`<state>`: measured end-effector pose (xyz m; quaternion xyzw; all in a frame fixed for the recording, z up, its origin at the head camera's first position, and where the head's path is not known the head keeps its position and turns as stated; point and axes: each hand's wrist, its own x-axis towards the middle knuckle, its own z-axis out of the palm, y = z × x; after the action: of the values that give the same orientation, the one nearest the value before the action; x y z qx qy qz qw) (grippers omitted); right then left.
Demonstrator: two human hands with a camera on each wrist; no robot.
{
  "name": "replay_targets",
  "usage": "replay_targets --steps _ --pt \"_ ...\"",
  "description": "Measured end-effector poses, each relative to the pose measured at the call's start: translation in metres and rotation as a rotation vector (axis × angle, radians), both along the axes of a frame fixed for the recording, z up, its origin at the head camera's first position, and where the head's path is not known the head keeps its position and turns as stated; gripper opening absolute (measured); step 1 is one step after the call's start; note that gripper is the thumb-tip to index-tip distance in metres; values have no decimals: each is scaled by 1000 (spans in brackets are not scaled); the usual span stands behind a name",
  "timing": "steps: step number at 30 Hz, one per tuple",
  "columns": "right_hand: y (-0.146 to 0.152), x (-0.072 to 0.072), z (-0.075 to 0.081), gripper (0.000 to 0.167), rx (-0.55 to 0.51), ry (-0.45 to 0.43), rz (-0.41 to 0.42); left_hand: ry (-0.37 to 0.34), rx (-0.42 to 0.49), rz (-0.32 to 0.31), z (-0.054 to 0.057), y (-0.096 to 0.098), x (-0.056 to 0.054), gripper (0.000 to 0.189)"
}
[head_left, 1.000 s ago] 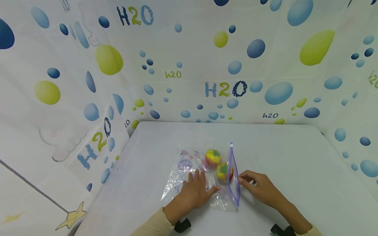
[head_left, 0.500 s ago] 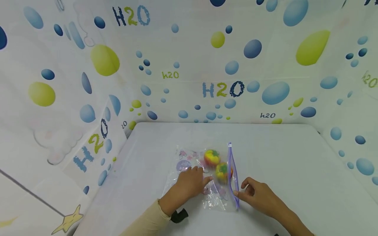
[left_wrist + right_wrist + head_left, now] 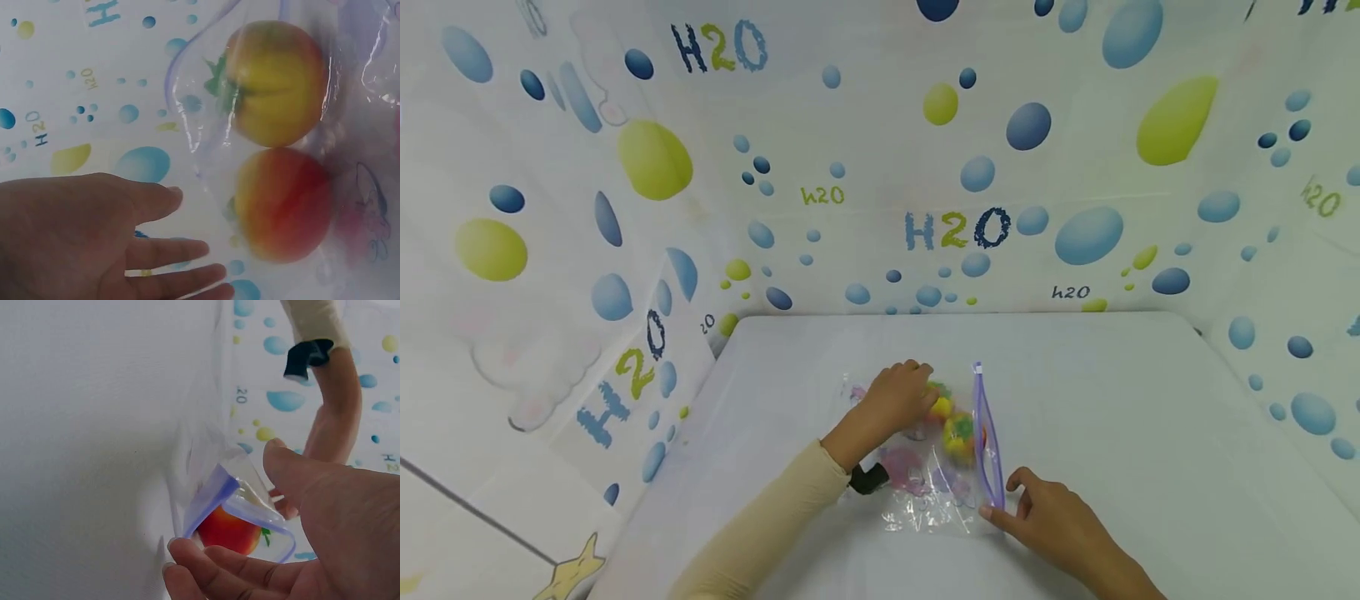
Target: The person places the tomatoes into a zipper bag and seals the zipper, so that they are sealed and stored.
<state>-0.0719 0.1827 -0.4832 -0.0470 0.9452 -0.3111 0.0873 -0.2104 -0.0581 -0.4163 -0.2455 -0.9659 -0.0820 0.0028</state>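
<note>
A clear zip bag [image 3: 936, 508] with pink and purple prints lies flat on the white table, its purple zip edge [image 3: 979, 417] parted on the right. Inside are two yellow-red fruits with green leafy tops: the nearer fruit [image 3: 958, 439] by the mouth and the farther fruit [image 3: 942, 407] behind it. My left hand [image 3: 889, 404] is over the bag's far left part, beside the farther fruit; the left wrist view shows its fingers [image 3: 169, 251] extended, holding nothing. My right hand [image 3: 1063, 527] is at the mouth's near corner, thumb at the purple edge, its fingers apart from the thumb.
The white table [image 3: 1120, 392] extends around the bag on all sides. Behind it and to the left hangs a white curtain [image 3: 850, 125] printed with blue and green drops. A black strap [image 3: 869, 479] at the left wrist overlaps the bag.
My left hand has lifted from the bag's near middle and moved away from me toward the farther fruit. My right hand has slid along the zip edge toward its near corner.
</note>
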Motion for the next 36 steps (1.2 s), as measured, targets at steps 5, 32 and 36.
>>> replay_targets --steps 5,32,36 --pt "-2 3 -1 58 37 12 -9 -38 -28 -53 -3 11 -21 46" --pt "-10 8 -8 46 100 47 -24 -360 73 -122 -14 24 -61 44" --pt "-8 8 -10 44 81 60 -28 -367 92 -126 -12 21 -61 43"
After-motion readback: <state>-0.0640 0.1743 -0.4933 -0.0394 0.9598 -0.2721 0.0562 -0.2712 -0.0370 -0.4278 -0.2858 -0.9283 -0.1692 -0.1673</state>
